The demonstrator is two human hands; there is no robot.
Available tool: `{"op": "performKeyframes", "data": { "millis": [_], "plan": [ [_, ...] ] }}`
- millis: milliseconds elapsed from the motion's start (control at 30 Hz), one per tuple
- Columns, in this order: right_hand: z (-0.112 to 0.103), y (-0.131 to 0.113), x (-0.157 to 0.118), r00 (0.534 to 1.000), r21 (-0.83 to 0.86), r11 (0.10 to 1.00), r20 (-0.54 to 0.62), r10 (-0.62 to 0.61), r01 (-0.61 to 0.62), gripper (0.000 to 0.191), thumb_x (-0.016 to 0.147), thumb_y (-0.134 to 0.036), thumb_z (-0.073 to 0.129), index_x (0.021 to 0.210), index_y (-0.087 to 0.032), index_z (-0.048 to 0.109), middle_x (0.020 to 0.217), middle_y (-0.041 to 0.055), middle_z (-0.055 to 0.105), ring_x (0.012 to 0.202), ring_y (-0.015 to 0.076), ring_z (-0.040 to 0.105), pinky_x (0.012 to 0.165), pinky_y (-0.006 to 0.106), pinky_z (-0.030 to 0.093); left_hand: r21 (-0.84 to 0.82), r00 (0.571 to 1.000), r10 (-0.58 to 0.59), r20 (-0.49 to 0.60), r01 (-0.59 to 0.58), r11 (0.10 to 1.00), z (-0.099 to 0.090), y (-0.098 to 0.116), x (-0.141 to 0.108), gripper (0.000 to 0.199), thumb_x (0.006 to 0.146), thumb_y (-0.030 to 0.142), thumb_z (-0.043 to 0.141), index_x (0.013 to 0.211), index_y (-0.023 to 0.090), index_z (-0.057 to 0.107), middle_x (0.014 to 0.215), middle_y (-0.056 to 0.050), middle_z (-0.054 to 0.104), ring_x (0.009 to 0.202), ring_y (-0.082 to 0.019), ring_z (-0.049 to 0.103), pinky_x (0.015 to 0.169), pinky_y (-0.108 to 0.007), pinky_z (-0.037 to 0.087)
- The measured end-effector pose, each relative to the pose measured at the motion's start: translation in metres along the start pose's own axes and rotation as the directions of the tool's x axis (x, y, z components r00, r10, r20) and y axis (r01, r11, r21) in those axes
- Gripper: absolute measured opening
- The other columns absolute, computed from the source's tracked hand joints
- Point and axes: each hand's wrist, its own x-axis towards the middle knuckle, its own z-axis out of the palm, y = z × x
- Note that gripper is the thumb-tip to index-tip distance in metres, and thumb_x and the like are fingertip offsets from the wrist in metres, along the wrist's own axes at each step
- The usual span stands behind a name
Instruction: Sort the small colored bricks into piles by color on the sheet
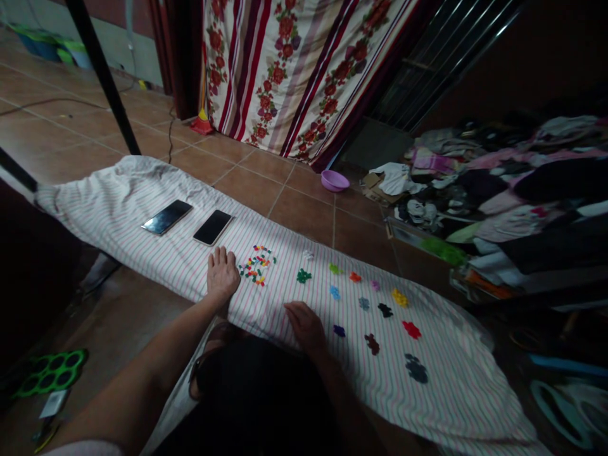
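My left hand (222,272) lies flat on the striped cloth (266,310), fingers stretched out and holding nothing. Beside its fingertips is a loose pile of small multicoloured pieces (257,265), too small to name exactly. My right hand (304,324) rests at the near edge of the cloth, its fingers extended leftward and nothing visible in them. Single-colour clusters spread out to its right, among them a dark blue one (339,330), a brown one (372,344), a green one (304,275), a red one (411,329) and a dark grey one (417,368).
Two phones (213,227) lie on the cloth left of the mixed pile. Beyond it, a purple basin (335,180) stands on the tiled floor, before a flowered curtain (294,76). Heaped clothes (513,183) fill the right side. A green holder (53,372) is at lower left.
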Motion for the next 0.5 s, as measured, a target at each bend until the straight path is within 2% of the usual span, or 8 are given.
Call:
{"op": "performKeyframes", "data": {
  "millis": [133,300,500],
  "plan": [
    [0.012,-0.012,0.018,0.999,-0.009,1.000,0.035,0.001,-0.001,0.034,0.098,-0.027,0.038,0.108,-0.022,0.070,0.100,0.0078,0.071,0.094,0.0192,0.066,0.084,0.035,0.056,-0.004,1.000,-0.008,0.020,0.008,1.000,0.000,0.001,0.000,0.043,0.088,0.022,0.037,0.124,0.007,0.054,0.144,-0.025,0.045,0.141,-0.035,0.033,0.111,-0.055,0.027],
    [0.024,-0.029,0.049,0.992,-0.012,0.998,0.117,-0.056,0.057,0.036,0.096,-0.020,0.038,0.118,-0.019,0.066,0.113,0.0100,0.068,0.105,0.0213,0.058,0.093,0.040,0.051,0.027,1.000,0.007,0.020,-0.007,1.000,0.000,0.003,0.001,0.046,0.091,0.031,0.036,0.126,0.006,0.053,0.145,-0.025,0.044,0.142,-0.036,0.030,0.112,-0.056,0.026],
    [0.048,-0.035,0.078,0.990,-0.056,0.991,0.077,-0.116,0.121,0.038,0.095,-0.018,0.040,0.126,-0.016,0.062,0.129,0.0127,0.061,0.123,0.0239,0.048,0.103,0.044,0.044,0.065,0.999,0.016,0.038,-0.018,0.998,-0.001,0.005,0.003,0.046,0.092,0.031,0.036,0.126,0.005,0.052,0.144,-0.027,0.043,0.141,-0.038,0.032,0.112,-0.057,0.026]
  ]
}}
